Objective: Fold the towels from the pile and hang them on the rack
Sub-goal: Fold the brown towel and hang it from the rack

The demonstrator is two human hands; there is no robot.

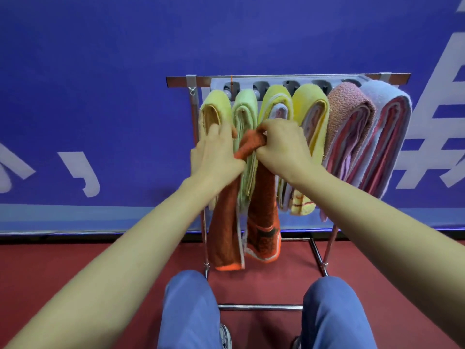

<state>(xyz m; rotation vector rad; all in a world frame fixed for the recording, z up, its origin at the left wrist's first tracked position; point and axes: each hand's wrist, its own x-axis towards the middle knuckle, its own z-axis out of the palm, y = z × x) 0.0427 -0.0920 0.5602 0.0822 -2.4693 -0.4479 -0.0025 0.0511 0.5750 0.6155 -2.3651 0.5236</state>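
An orange towel [261,217] hangs folded over the near end of a rack bar, its two halves drooping toward the floor. My left hand [216,152] grips its fold from the left, and my right hand [279,144] pinches the same fold from the right. The metal rack [193,104] stands against the blue wall. Several folded towels hang on its bars: a yellow towel [216,107], a pale green towel [245,107], two more yellow ones, a pink towel [349,122] and a lilac towel [387,127]. The pile is out of sight.
The rack's chrome base bars [260,307] lie on the red floor between my knees [191,306]. A blue banner with white characters [100,96] fills the wall behind the rack.
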